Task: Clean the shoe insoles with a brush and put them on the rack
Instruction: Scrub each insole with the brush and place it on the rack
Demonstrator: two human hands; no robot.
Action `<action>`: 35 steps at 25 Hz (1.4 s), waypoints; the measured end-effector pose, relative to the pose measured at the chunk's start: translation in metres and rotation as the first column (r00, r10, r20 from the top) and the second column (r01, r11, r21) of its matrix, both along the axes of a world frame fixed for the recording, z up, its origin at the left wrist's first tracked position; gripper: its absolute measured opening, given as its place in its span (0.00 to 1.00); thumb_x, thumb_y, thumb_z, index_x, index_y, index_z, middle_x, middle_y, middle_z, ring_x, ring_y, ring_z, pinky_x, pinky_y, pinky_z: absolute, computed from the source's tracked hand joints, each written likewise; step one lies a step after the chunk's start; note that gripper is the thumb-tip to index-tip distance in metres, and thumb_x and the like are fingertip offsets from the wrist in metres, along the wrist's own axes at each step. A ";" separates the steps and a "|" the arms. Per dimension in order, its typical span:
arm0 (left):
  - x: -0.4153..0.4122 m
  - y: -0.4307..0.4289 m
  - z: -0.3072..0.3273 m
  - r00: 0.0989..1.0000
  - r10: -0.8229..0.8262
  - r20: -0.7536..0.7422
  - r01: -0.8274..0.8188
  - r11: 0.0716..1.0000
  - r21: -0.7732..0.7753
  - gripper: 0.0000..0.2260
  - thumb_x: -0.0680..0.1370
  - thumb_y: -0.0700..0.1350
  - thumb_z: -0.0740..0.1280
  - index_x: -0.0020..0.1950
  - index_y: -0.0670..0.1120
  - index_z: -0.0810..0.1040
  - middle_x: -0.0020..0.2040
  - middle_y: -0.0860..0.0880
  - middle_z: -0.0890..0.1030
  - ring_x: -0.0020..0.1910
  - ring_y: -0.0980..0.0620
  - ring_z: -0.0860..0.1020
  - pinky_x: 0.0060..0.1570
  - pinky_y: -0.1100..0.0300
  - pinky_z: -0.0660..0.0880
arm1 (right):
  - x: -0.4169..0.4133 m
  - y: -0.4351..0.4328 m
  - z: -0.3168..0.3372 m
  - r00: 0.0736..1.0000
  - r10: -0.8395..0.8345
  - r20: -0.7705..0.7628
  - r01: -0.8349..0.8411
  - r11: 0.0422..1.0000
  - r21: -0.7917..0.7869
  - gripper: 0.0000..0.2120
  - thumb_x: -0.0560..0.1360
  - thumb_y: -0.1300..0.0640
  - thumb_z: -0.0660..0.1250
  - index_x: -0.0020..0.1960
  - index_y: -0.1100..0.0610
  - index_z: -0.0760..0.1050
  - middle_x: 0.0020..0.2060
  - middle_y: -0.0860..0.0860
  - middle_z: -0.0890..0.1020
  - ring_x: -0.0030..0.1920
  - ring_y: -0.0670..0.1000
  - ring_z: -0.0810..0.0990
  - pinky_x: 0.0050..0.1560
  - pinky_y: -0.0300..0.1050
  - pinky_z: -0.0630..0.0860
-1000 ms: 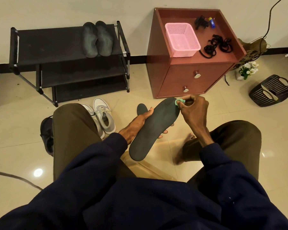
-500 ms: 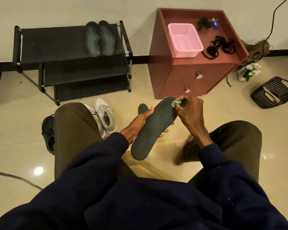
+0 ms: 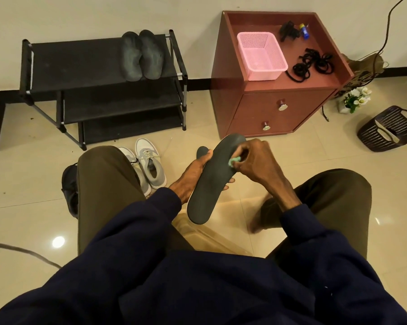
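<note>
Two insoles [image 3: 141, 56] sit on the rack [image 3: 80, 59]; in front of it my left hand [image 3: 190, 174] grips a third insole [image 3: 212, 181], my right hand [image 3: 256, 160] pinching the brush [image 3: 233, 161], now moved from toe toward midfoot: scrubbing unfinished.

The brush [image 3: 233, 162] is nearly all buried in the right hand [image 3: 256, 160], only a green end showing; the left hand [image 3: 192, 175] has its fingers behind the held insole [image 3: 212, 181], just the tips peeking past its edge; a second insole [image 3: 202, 151] shows only its tip; a dark shoe [image 3: 69, 191] sits mostly behind the left knee [image 3: 104, 174]; the small items [image 3: 291, 31] at the back of the cabinet [image 3: 268, 109] are too small to name.
</note>
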State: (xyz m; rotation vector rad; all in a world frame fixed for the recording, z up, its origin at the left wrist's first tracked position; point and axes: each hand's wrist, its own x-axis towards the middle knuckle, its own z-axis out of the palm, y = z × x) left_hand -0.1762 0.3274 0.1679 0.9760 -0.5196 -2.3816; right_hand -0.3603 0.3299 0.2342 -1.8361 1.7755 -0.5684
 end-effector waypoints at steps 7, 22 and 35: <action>0.000 0.001 0.011 0.993 -0.117 0.010 0.117 0.993 -0.034 0.28 0.84 0.62 0.54 0.72 0.42 0.75 0.67 0.37 0.79 0.55 0.40 0.83 0.52 0.48 0.81 | -0.013 -0.005 -0.021 0.961 -0.234 0.149 0.270 0.911 -0.311 0.04 0.73 0.63 0.76 0.47 0.58 0.83 0.43 0.50 0.83 0.41 0.44 0.82 0.42 0.37 0.82; 0.003 0.000 0.003 0.999 0.000 0.032 -0.001 1.000 0.010 0.30 0.81 0.63 0.64 0.74 0.42 0.73 0.63 0.36 0.79 0.51 0.37 0.81 0.51 0.45 0.77 | 0.017 0.005 0.001 0.958 0.139 0.252 -0.170 0.980 0.107 0.04 0.72 0.62 0.78 0.46 0.59 0.86 0.39 0.51 0.86 0.37 0.48 0.85 0.39 0.43 0.84; 0.013 -0.007 0.018 0.954 0.289 0.074 -0.295 0.952 0.077 0.20 0.84 0.56 0.59 0.58 0.41 0.81 0.51 0.41 0.85 0.44 0.45 0.85 0.48 0.53 0.83 | 0.053 0.024 0.013 0.879 0.361 0.310 -0.419 0.897 0.143 0.07 0.70 0.65 0.79 0.46 0.57 0.87 0.42 0.48 0.86 0.42 0.46 0.85 0.45 0.43 0.84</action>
